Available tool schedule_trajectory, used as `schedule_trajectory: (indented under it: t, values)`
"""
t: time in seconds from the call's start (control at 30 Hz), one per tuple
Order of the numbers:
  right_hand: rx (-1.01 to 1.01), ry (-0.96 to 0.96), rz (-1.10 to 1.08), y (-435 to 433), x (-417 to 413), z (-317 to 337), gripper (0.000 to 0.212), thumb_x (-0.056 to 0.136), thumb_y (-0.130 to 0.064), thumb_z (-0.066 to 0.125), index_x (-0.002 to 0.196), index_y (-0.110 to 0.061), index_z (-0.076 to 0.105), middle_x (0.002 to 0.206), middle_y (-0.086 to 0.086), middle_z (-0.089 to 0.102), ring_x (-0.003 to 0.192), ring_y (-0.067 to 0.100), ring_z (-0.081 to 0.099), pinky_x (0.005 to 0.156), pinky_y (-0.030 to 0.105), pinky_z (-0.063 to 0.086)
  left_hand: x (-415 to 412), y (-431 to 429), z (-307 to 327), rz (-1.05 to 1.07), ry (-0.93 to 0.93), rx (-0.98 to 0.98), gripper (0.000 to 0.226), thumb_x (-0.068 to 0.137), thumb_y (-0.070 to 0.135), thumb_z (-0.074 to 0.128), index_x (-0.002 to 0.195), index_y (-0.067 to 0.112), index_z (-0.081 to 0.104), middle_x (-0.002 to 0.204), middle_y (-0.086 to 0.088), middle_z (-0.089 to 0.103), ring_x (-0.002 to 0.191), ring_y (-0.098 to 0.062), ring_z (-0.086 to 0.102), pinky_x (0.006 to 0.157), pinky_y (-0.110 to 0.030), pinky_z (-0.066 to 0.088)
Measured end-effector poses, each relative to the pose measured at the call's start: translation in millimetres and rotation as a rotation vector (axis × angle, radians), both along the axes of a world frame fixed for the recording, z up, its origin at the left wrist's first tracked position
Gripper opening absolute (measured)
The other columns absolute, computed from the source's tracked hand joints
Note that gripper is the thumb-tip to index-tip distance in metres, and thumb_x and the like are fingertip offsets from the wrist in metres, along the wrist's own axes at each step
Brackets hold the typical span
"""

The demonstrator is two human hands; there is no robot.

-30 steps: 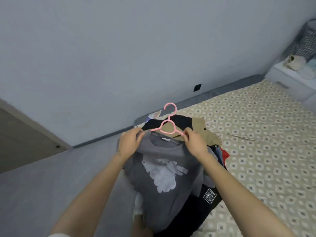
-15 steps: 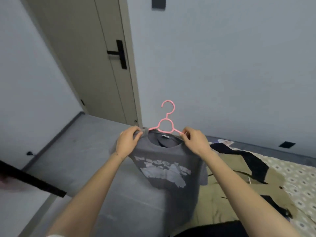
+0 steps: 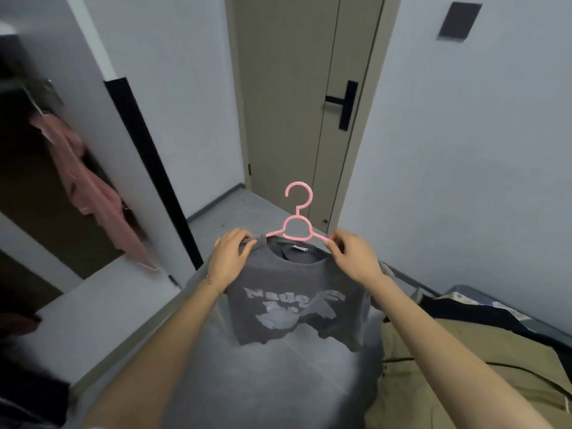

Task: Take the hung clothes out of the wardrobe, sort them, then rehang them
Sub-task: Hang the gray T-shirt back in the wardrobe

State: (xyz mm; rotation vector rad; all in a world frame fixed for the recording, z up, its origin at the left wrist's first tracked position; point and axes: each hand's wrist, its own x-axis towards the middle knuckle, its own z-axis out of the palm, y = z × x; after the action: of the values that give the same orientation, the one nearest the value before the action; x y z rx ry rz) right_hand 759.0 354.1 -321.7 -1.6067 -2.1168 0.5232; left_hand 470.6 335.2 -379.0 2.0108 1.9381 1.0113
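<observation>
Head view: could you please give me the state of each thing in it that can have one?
Grey T-shirt, on the hanger, held up.
Pink hanger, hook upright, hooked on nothing.
Left hand, gripping the shirt's shoulder.
Right hand, pinching the shirt's other shoulder at the hanger arm.
Wardrobe, open.
Pink garment, hanging inside the wardrobe.
Room door, shut.
Khaki garment, lying unhung.

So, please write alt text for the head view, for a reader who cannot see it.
The left hand and right hand hold a grey T-shirt by its shoulders on a pink hanger. At left, a pink garment hangs in an open wardrobe; a closed door is ahead.
</observation>
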Motion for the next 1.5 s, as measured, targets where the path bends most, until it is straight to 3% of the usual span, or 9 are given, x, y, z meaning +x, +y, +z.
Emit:
schedule_trajectory:
  t: [0.17, 0.4, 0.53, 0.7, 0.87, 1.03, 1.23, 1.37, 1.5]
  values:
    - [0.048, 0.048, 0.092, -22.7, -90.2, 6.1, 0.021, 0.097, -0.028, 0.056, 0.083, -0.012, 0.056, 0.073, 0.003, 0.061, 0.067, 0.024, 0.055, 0.062, 0.04, 0.047, -90.2, -40.6, 1.7, 0.056, -0.014, 0.011, 0.009, 0.096, 0.02, 0.062, 0.095, 0.012, 0.066, 0.094, -0.004, 0.063, 0.091, -0.028, 0.06, 0.081, -0.038, 0.044]
    - [0.097, 0.064, 0.221, -49.4, -219.0, 15.9, 0.021, 0.098, -0.031, 0.056, 0.084, -0.014, 0.058, 0.073, -0.001, 0.061, 0.067, 0.021, 0.056, 0.062, 0.039, 0.047, -213.7, -113.0, 7.7, 0.194, -0.003, 0.011, 0.02, 0.096, 0.033, 0.059, 0.104, 0.017, 0.067, 0.101, -0.001, 0.064, 0.096, -0.025, 0.06, 0.084, -0.041, 0.047]
    - [0.119, 0.065, 0.294, -64.2, -288.7, 16.5, 0.019, 0.098, -0.031, 0.055, 0.087, -0.015, 0.059, 0.072, -0.005, 0.059, 0.066, 0.02, 0.054, 0.057, 0.032, 0.037, -273.1, -141.1, 17.6, 0.308, -0.006, 0.036, 0.012, 0.095, 0.025, 0.064, 0.095, 0.014, 0.067, 0.094, -0.003, 0.063, 0.091, -0.027, 0.059, 0.079, -0.04, 0.047]
    - [0.175, 0.086, 0.324, -74.8, -371.5, 20.2, 0.018, 0.097, -0.029, 0.058, 0.087, -0.014, 0.061, 0.075, 0.0, 0.064, 0.068, 0.027, 0.06, 0.057, 0.03, 0.035, -339.2, -166.7, 26.4, 0.482, 0.028, 0.061, 0.014, 0.096, 0.027, 0.062, 0.1, 0.015, 0.068, 0.099, -0.002, 0.065, 0.095, -0.025, 0.057, 0.085, -0.041, 0.044]
    - [0.172, 0.141, 0.404, -65.2, -450.2, 26.7, 0.016, 0.095, -0.027, 0.061, 0.086, -0.014, 0.062, 0.074, -0.001, 0.064, 0.069, 0.028, 0.061, 0.059, 0.03, 0.036, -405.9, -181.2, 34.3, 0.631, 0.1, 0.085, 0.014, 0.096, 0.025, 0.063, 0.102, 0.016, 0.071, 0.097, -0.002, 0.069, 0.094, -0.025, 0.062, 0.089, -0.034, 0.035]
    - [0.213, 0.135, 0.479, -44.6, -515.9, 30.5, 0.014, 0.094, -0.027, 0.062, 0.09, -0.014, 0.065, 0.081, 0.004, 0.07, 0.074, 0.03, 0.064, 0.061, 0.027, 0.034, -462.7, -182.0, 42.3, 0.689, 0.11, 0.061, 0.016, 0.096, 0.024, 0.061, 0.098, 0.013, 0.072, 0.092, -0.005, 0.07, 0.086, -0.027, 0.064, 0.08, -0.04, 0.046]
    - [0.201, 0.141, 0.549, -6.2, -586.6, 41.3, 0.013, 0.093, -0.028, 0.063, 0.088, -0.016, 0.065, 0.082, 0.005, 0.07, 0.08, 0.034, 0.065, 0.062, 0.029, 0.037, -515.6, -168.9, 57.6, 0.706, 0.088, 0.078, 0.045, 0.093, 0.042, 0.039, 0.092, 0.012, 0.072, 0.085, -0.003, 0.068, 0.077, -0.021, 0.062, 0.069, -0.041, 0.052]
    - [0.205, 0.162, 0.592, 12.7, -634.0, 50.6, 0.013, 0.093, -0.029, 0.063, 0.091, -0.018, 0.068, 0.083, 0.001, 0.071, 0.08, 0.028, 0.065, 0.062, 0.027, 0.033, -550.2, -160.6, 58.6, 0.769, 0.11, 0.076, 0.04, 0.096, 0.039, 0.045, 0.108, 0.01, 0.071, 0.099, -0.008, 0.071, 0.085, -0.025, 0.067, 0.077, -0.037, 0.054]
    - [0.216, 0.18, 0.603, 26.4, -669.0, 54.0, 0.013, 0.093, -0.031, 0.063, 0.093, -0.02, 0.069, 0.082, 0.0, 0.072, 0.079, 0.026, 0.066, 0.062, 0.026, 0.036, -581.6, -146.6, 57.8, 0.823, 0.137, 0.036, 0.026, 0.097, 0.022, 0.061, 0.117, 0.007, 0.068, 0.11, -0.011, 0.071, 0.094, -0.029, 0.067, 0.085, -0.038, 0.049]
